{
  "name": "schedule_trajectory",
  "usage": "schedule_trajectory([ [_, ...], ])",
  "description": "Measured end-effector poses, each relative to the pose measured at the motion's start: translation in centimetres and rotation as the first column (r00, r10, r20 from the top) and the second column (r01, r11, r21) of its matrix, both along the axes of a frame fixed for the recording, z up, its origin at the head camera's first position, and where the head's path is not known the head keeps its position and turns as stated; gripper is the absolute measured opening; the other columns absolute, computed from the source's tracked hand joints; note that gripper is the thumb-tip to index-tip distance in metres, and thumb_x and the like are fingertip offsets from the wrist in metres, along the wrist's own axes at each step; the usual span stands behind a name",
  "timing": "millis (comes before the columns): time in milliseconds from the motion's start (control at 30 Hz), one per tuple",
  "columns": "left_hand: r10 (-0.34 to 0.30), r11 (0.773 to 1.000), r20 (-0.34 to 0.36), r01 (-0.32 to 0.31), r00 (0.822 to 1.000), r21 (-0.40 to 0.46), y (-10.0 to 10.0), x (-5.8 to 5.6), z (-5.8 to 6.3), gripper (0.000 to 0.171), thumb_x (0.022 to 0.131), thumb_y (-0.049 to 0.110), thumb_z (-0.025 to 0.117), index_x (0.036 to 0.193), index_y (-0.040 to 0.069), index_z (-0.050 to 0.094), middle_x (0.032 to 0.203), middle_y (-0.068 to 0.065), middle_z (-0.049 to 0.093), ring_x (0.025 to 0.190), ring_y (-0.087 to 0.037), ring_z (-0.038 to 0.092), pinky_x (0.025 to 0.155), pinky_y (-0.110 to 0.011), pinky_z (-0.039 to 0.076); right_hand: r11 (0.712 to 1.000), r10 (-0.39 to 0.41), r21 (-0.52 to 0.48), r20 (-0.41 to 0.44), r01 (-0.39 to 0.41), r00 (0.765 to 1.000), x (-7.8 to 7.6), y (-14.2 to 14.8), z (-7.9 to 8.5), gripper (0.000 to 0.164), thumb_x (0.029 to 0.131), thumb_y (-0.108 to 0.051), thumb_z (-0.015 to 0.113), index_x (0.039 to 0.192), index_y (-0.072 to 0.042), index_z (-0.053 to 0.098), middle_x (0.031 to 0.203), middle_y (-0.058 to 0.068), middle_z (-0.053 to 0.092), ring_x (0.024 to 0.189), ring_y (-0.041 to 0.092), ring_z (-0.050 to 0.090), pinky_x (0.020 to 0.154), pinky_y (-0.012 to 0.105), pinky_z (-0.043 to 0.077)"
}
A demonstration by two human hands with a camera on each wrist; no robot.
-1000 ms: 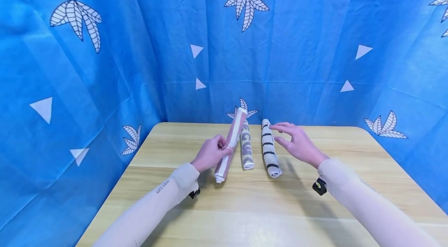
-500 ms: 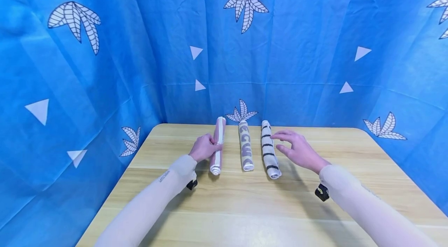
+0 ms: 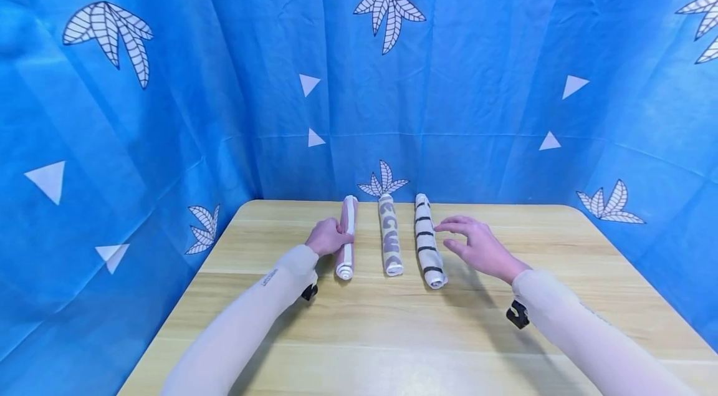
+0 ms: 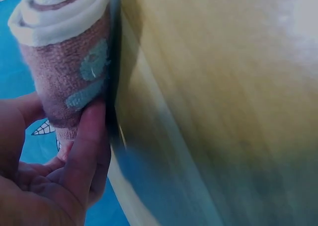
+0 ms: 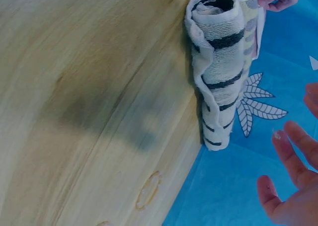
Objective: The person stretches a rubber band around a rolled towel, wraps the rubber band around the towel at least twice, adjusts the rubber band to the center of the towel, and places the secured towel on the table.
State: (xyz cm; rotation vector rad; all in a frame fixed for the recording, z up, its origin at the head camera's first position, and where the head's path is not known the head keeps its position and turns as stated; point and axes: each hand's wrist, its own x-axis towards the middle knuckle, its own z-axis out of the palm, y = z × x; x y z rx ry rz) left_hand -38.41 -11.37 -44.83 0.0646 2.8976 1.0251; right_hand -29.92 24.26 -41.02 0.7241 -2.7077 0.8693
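Note:
Three rolled towels lie side by side towards the back of the table. My left hand (image 3: 327, 237) grips the leftmost one, a pink and white rolled towel (image 3: 349, 221), with the thumb on one side and the fingers on the other. In the left wrist view this pink towel (image 4: 69, 72) shows its spiral end and pale patches. A cream rolled towel with purple-grey marks (image 3: 390, 237) lies in the middle. On the right is a white rolled towel with black stripes (image 3: 427, 240). My right hand (image 3: 479, 247) hovers just right of it, fingers relaxed and holding nothing.
The light wooden table (image 3: 370, 346) has rounded back corners. A blue curtain (image 3: 477, 103) with leaf and triangle prints hangs behind it and along both sides. Each wrist carries a small black mount (image 3: 517, 315).
The left hand has moved the pink towel leftwards from its slant beside the middle towel and set it down roughly parallel to the others. The right hand has barely moved.

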Motion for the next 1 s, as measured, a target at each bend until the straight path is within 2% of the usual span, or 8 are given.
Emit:
schedule_trajectory([
  [267, -0.002, 1.000, 0.011, 0.002, 1.000, -0.012, 0.3, -1.2, 0.2, 0.031, 0.088, 0.031, 0.075, 0.093, 0.007, 0.057, 0.093, -0.009, 0.065, 0.078, -0.019, 0.062, 0.059, -0.024, 0.046, 1.000, -0.017, 0.021, 0.055, 0.016, 0.998, -0.1, 0.3, -0.3, 0.035, 0.096, -0.016, 0.066, 0.131, -0.012, 0.066, 0.142, 0.016, 0.057, 0.133, 0.041, 0.050, 0.108, 0.063, 0.039],
  [467, 0.014, 1.000, 0.031, -0.013, 0.999, -0.016, 0.4, -1.5, 0.2, 0.032, 0.089, 0.032, 0.075, 0.097, 0.006, 0.057, 0.094, -0.011, 0.065, 0.076, -0.019, 0.064, 0.057, -0.024, 0.047, 0.999, 0.003, 0.034, 0.084, -0.006, 0.996, 0.0, 0.7, -0.9, 0.036, 0.096, -0.016, 0.066, 0.132, -0.011, 0.065, 0.139, 0.015, 0.059, 0.119, 0.040, 0.060, 0.099, 0.060, 0.049],
  [600, 0.022, 1.000, 0.056, -0.021, 0.998, -0.013, 0.5, -1.8, 0.1, 0.034, 0.089, 0.033, 0.075, 0.100, 0.007, 0.056, 0.095, -0.010, 0.064, 0.076, -0.019, 0.064, 0.057, -0.024, 0.049, 0.999, 0.008, 0.030, 0.094, -0.011, 0.996, 0.1, 0.9, -1.3, 0.036, 0.095, -0.015, 0.067, 0.130, -0.012, 0.066, 0.135, 0.013, 0.062, 0.116, 0.040, 0.062, 0.095, 0.059, 0.050],
  [767, 0.031, 0.999, 0.050, -0.029, 0.998, -0.030, 0.7, -2.1, 0.2, 0.037, 0.089, 0.035, 0.074, 0.105, 0.007, 0.056, 0.092, -0.010, 0.064, 0.072, -0.019, 0.065, 0.054, -0.025, 0.050, 0.999, 0.010, 0.045, 0.088, -0.014, 0.996, 0.2, 1.1, -1.6, 0.035, 0.095, -0.014, 0.067, 0.129, -0.010, 0.066, 0.134, 0.014, 0.063, 0.112, 0.036, 0.064, 0.094, 0.058, 0.051],
  [900, 0.051, 0.993, -0.018, -0.053, 0.999, -0.109, 1.3, -2.1, 1.1, 0.045, 0.091, 0.036, 0.072, 0.120, 0.006, 0.056, 0.096, -0.010, 0.064, 0.079, -0.022, 0.063, 0.063, -0.029, 0.052, 0.999, 0.003, 0.053, 0.087, -0.007, 0.996, 0.3, 1.3, -1.6, 0.035, 0.094, -0.014, 0.068, 0.129, -0.009, 0.066, 0.133, 0.015, 0.063, 0.110, 0.036, 0.064, 0.092, 0.057, 0.052],
  [1000, 0.024, 0.977, -0.131, -0.051, 0.991, -0.208, 2.2, -2.0, 1.8, 0.049, 0.092, 0.034, 0.070, 0.129, 0.005, 0.055, 0.104, -0.011, 0.063, 0.090, -0.025, 0.060, 0.076, -0.035, 0.053, 0.998, -0.001, 0.057, 0.088, -0.004, 0.996, 0.3, 1.5, -1.7, 0.036, 0.094, -0.014, 0.068, 0.130, -0.010, 0.066, 0.134, 0.015, 0.063, 0.111, 0.038, 0.063, 0.092, 0.057, 0.052],
])
